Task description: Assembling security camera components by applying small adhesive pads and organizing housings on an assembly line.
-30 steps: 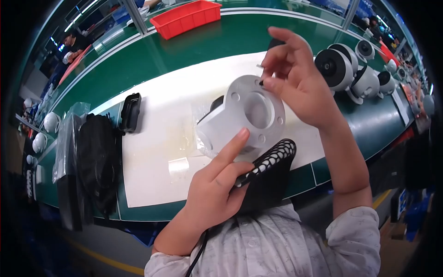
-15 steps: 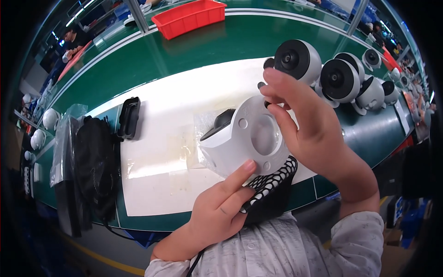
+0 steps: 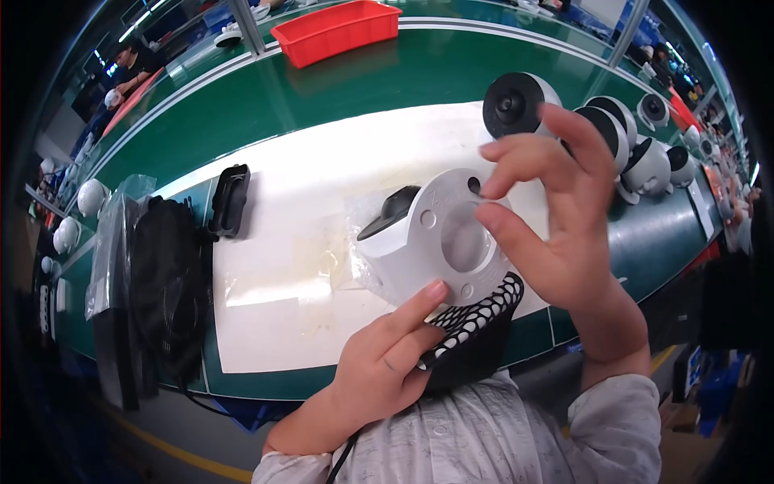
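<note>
A white camera [image 3: 395, 258] with a black front is tilted over the mat, its flat round base facing me. The base has a large central opening and small round recesses; a black round pad [image 3: 474, 185] sits in the upper one. My left hand [image 3: 383, 367] is closed, its index finger pressed on the base's lower edge. Its other fingers lie at a black perforated sheet [image 3: 480, 316] with pale holes; the thumb is hidden. Beside the base's upper right, my right hand [image 3: 556, 210] is open, thumb and fingers apart, with nothing visible between them.
Several similar cameras [image 3: 512, 105] stand at the right. On the left are a black tray [image 3: 231, 202], a black bag [image 3: 168, 282] and clear plastic wrap [image 3: 113, 258]. A white mat [image 3: 274, 282] covers part of the green table. A red bin [image 3: 339, 36] stands at the back.
My right hand has drawn slightly right, and its fingers have spread away from the base. The black pad in the upper recess is now uncovered. My left hand keeps its hold.
</note>
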Demonstrator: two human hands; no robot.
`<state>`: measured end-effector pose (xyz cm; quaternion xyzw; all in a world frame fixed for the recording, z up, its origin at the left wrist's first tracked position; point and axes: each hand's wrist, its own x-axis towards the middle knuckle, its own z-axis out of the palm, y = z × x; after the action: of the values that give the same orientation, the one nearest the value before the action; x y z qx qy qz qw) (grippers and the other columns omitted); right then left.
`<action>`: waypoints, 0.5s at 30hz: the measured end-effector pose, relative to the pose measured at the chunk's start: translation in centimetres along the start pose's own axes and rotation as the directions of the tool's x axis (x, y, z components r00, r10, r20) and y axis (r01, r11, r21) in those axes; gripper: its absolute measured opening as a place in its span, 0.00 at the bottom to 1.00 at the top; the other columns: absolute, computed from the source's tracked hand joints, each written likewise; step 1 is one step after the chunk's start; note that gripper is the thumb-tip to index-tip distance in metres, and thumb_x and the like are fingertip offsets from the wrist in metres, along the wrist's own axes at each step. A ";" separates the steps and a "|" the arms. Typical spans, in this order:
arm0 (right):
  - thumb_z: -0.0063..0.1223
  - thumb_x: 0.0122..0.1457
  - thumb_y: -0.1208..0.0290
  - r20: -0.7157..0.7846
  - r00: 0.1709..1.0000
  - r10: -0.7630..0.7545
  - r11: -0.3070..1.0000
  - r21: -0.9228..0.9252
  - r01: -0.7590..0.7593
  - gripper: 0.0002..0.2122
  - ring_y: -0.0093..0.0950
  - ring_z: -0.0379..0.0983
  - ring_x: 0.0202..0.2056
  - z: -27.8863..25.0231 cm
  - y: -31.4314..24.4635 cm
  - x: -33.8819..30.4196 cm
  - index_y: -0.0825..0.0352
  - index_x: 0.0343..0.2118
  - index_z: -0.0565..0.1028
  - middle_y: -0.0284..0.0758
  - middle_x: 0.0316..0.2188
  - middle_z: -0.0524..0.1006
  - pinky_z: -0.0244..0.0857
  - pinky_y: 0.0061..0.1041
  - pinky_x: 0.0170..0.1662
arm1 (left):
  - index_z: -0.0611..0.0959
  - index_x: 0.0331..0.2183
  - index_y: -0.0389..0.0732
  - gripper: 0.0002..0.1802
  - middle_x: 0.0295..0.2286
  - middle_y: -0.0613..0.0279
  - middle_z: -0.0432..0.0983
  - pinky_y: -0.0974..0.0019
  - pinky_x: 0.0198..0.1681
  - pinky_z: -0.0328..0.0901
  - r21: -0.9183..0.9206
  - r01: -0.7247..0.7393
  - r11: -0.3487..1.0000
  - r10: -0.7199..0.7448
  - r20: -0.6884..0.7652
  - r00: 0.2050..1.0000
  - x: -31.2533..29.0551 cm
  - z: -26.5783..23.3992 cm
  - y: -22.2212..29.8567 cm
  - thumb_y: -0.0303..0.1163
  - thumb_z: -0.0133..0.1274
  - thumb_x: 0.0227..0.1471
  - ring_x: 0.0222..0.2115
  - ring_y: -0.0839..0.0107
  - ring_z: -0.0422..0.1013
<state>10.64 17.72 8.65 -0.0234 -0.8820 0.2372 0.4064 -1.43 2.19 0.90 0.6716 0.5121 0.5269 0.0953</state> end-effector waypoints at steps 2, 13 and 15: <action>0.46 0.46 0.83 0.097 0.986 0.136 0.985 0.098 -0.145 0.29 0.29 0.63 0.43 0.7 -0.4 0.6 0.71 0.51 0.47 0.33 0.29 0.67 0.52 0.28 0.48 | 0.75 0.26 0.35 0.17 0.46 0.52 0.63 0.70 0.30 0.66 0.001 0.008 1.000 -0.008 0.010 1.000 -0.2 -0.1 -0.2 0.15 0.49 0.23 0.30 0.62 0.70; 0.46 0.47 0.81 0.174 0.971 0.165 0.976 -0.168 -0.136 0.23 0.30 0.66 0.43 1.3 -2.8 1.3 0.70 0.48 0.56 0.35 0.28 0.72 0.45 0.33 0.53 | 0.73 0.25 0.35 0.16 0.46 0.52 0.62 0.70 0.30 0.65 -0.036 0.012 0.999 -0.012 0.002 1.000 -0.2 -0.3 -0.2 0.16 0.48 0.23 0.30 0.63 0.70; 0.46 0.46 0.81 0.202 0.975 0.087 0.941 -0.338 -0.014 0.23 0.32 0.67 0.43 1.0 -3.6 1.0 0.69 0.48 0.57 0.36 0.28 0.73 0.42 0.36 0.54 | 0.73 0.25 0.35 0.17 0.46 0.52 0.62 0.70 0.30 0.65 -0.048 0.024 0.999 -0.024 0.008 1.000 -0.1 -0.4 -0.1 0.16 0.48 0.23 0.29 0.63 0.70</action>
<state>9.78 14.39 10.40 -0.0890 -0.9472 0.0956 0.2929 -1.80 2.01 0.93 0.6648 0.5070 0.5354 0.1197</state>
